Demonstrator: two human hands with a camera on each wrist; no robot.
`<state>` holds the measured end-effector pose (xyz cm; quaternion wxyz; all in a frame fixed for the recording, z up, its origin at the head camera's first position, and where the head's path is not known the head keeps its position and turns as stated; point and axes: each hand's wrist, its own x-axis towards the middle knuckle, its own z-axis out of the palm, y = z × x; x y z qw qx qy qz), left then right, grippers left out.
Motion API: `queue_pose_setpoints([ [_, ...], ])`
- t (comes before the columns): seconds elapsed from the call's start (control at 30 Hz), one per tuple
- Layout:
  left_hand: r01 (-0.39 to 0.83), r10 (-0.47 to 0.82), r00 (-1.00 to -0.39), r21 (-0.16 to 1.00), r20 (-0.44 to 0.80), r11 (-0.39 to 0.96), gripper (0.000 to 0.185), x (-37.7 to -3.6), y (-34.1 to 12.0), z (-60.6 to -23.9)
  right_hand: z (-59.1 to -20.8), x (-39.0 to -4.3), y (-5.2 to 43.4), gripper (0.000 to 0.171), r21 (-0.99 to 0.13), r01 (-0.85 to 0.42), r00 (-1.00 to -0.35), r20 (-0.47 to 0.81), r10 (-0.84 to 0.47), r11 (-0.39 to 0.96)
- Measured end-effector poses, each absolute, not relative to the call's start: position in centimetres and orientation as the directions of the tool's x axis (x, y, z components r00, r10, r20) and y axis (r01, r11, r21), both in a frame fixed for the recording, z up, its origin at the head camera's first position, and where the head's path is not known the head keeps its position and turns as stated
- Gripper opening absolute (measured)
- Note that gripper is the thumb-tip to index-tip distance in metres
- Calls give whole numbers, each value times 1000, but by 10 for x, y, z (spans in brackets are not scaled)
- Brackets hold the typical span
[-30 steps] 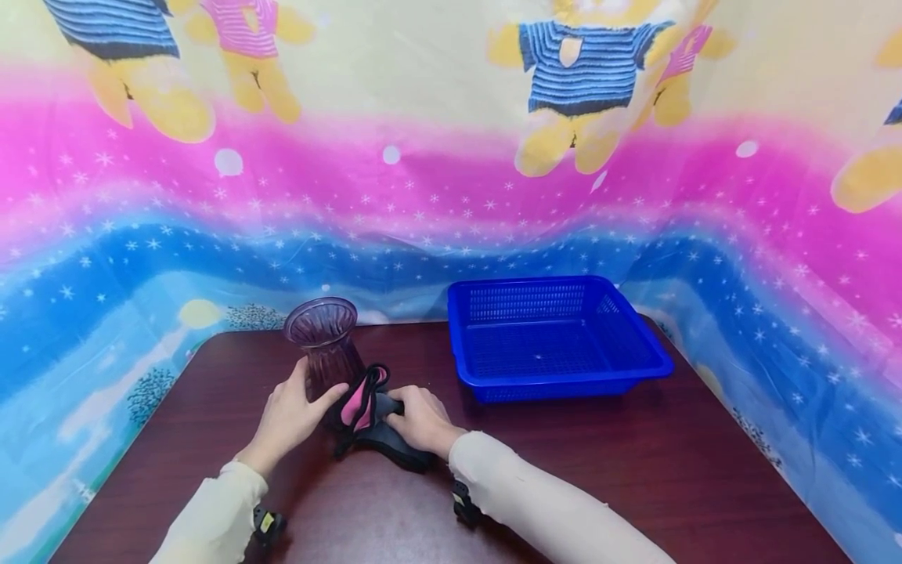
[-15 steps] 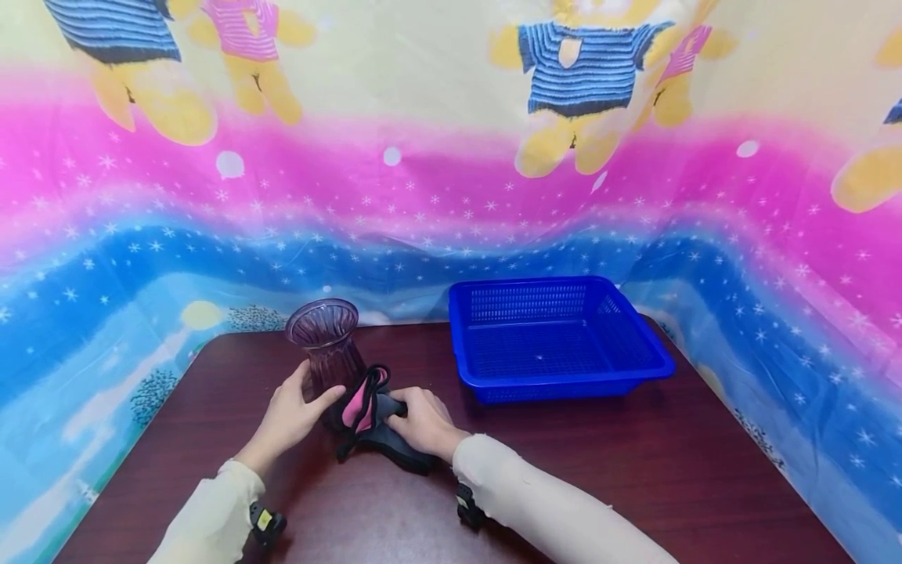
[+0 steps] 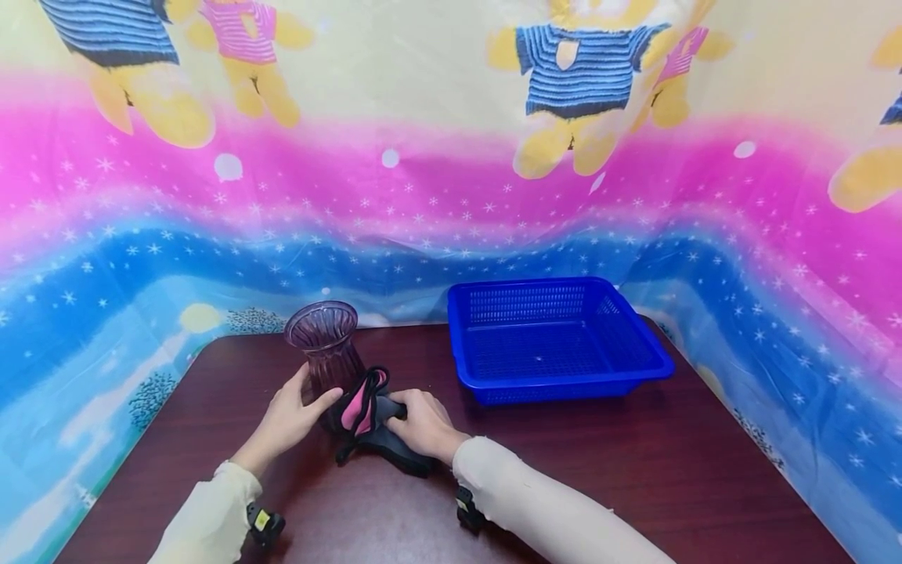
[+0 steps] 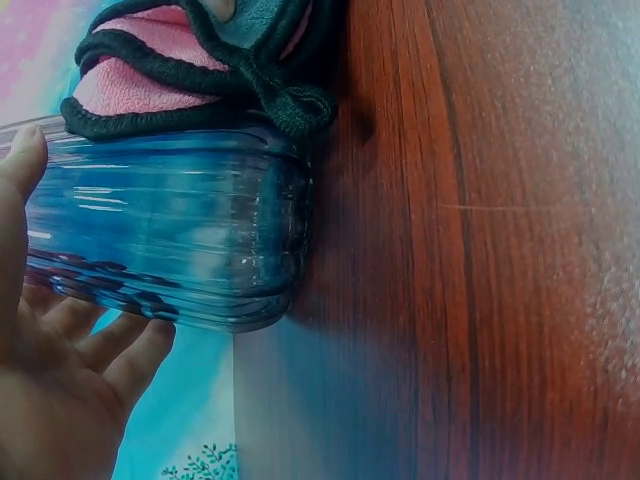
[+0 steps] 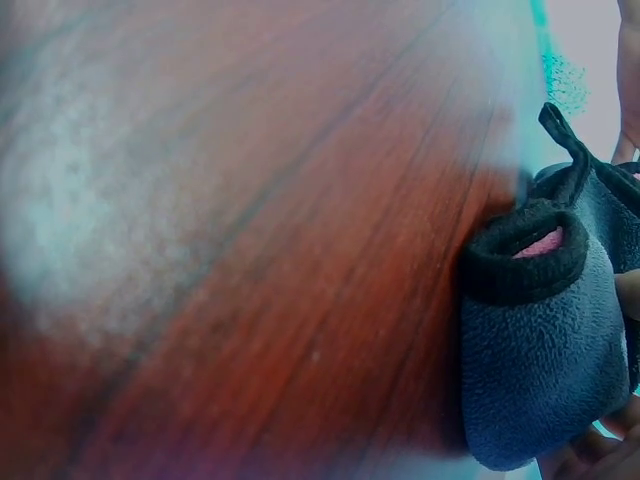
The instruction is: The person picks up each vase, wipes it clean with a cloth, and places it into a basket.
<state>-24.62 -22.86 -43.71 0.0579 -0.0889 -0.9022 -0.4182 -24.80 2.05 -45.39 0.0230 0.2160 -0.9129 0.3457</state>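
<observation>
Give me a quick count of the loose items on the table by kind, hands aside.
Ribbed purple glass vase, upright, left hand on it: 1
Dark fleece slipper with pink lining, under the right hand, leaning against the vase: 1
Blue plastic mesh basket, nothing visible in it: 1
Total: 3
</observation>
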Motion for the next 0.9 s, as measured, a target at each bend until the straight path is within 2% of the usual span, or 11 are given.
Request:
queue_pose_setpoints([
  [0.9, 199, 120, -980, 744, 159, 638, 81, -245, -230, -437, -453, -248, 18, 14, -633, -404, -909, 198, -366, 661],
])
